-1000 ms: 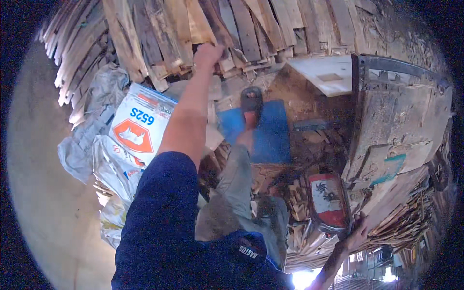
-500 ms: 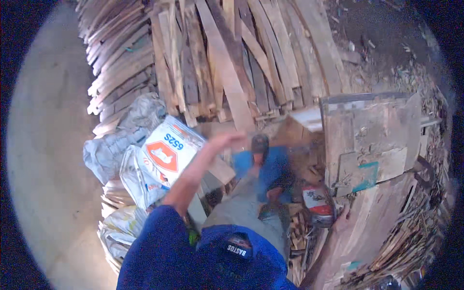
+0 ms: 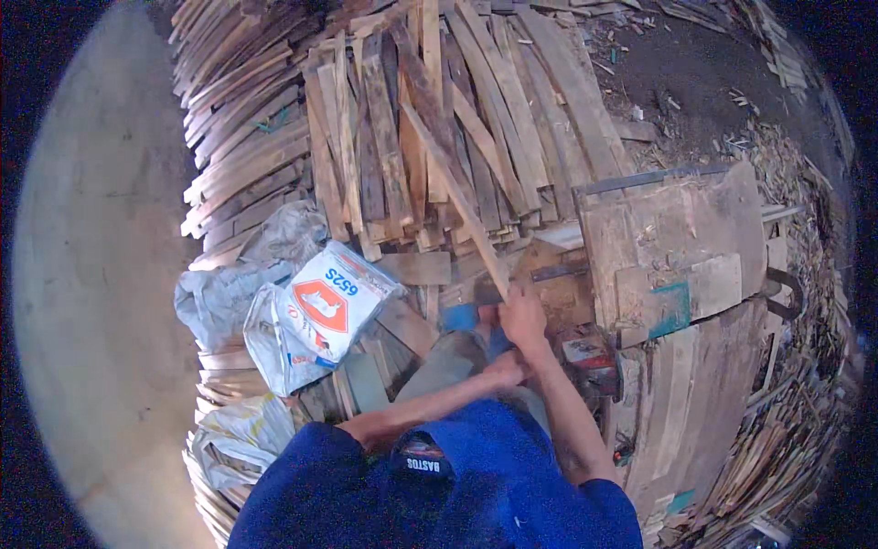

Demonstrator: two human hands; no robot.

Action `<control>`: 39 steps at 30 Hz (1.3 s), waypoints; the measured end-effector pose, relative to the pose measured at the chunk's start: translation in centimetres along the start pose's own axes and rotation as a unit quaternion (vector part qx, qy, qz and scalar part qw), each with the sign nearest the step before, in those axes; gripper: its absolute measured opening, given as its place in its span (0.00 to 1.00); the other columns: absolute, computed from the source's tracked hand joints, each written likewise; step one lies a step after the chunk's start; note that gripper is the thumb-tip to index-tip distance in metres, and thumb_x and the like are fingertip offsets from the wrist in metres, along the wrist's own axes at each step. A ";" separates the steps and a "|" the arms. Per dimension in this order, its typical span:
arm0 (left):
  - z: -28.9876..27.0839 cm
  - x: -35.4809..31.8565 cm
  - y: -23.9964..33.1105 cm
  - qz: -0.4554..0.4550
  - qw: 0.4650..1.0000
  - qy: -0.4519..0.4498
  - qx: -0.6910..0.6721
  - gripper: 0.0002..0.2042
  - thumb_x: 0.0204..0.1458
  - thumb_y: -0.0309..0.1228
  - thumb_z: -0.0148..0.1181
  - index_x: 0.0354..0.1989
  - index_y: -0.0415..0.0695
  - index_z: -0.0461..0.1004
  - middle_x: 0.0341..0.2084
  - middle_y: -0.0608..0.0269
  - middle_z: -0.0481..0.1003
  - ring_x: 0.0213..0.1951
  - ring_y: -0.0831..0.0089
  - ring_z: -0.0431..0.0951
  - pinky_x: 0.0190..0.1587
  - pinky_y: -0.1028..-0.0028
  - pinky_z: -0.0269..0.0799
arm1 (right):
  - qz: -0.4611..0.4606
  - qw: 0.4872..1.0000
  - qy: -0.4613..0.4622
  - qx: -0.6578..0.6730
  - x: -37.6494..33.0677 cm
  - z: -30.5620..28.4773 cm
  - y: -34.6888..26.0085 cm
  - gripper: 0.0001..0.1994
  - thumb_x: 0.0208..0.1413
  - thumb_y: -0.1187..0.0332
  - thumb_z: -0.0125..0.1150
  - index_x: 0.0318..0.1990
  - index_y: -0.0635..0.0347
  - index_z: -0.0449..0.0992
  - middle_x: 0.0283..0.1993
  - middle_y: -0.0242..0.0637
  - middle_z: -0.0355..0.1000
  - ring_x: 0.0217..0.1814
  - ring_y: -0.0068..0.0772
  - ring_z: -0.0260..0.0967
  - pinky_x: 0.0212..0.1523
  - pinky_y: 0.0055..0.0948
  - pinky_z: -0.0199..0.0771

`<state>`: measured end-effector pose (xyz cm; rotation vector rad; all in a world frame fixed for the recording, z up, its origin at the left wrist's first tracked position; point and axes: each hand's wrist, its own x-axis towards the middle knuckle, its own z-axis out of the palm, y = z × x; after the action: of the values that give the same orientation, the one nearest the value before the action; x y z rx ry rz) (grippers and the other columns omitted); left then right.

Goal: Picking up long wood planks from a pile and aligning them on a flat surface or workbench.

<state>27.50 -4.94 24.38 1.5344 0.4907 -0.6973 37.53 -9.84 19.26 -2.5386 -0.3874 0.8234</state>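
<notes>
From the head camera, the right hand (image 3: 523, 318) is clenched around the near end of a long narrow plank (image 3: 455, 188), which slants up and away over the plank pile (image 3: 402, 137). The left hand (image 3: 506, 369) sits just below the right one; whether it grips anything cannot be told. Left of the pile's near edge lies a white printed sack (image 3: 329, 306) among grey sacks (image 3: 229, 293). Right of the pile stands a wooden board panel (image 3: 672, 242), close beside the right hand.
</notes>
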 end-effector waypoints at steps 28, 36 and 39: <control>1.8 7.2 22.8 0.300 0.706 -0.218 0.603 0.25 0.50 0.51 0.62 0.37 0.37 0.77 0.25 0.45 0.76 0.28 0.60 0.77 0.32 0.61 0.69 | 0.316 0.921 0.081 0.215 -45.4 -14.6 23.9 0.20 0.55 0.49 0.58 0.38 0.59 0.79 0.37 0.48 0.76 0.41 0.46 0.73 0.44 0.43 0.71; 24.5 4.4 17.6 0.326 0.655 -0.258 0.631 0.23 0.53 0.50 0.62 0.36 0.37 0.76 0.24 0.50 0.77 0.27 0.66 0.77 0.33 0.65 0.72 | 0.200 0.902 0.377 0.068 -51.2 -7.3 31.5 0.32 0.51 0.44 0.62 0.57 0.56 0.72 0.55 0.45 0.68 0.57 0.52 0.65 0.56 0.50 0.64; 32.6 3.1 13.6 0.418 0.599 -0.268 0.628 0.23 0.54 0.51 0.61 0.36 0.37 0.76 0.24 0.51 0.77 0.27 0.63 0.77 0.34 0.65 0.73 | 0.266 0.887 0.377 0.030 -52.8 -4.6 34.7 0.34 0.48 0.43 0.63 0.60 0.53 0.70 0.56 0.44 0.67 0.58 0.52 0.64 0.56 0.52 0.63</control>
<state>34.52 -38.82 32.23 2.3372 -1.4839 -0.6669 3.31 -61.84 31.21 -2.6809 0.5921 -0.0528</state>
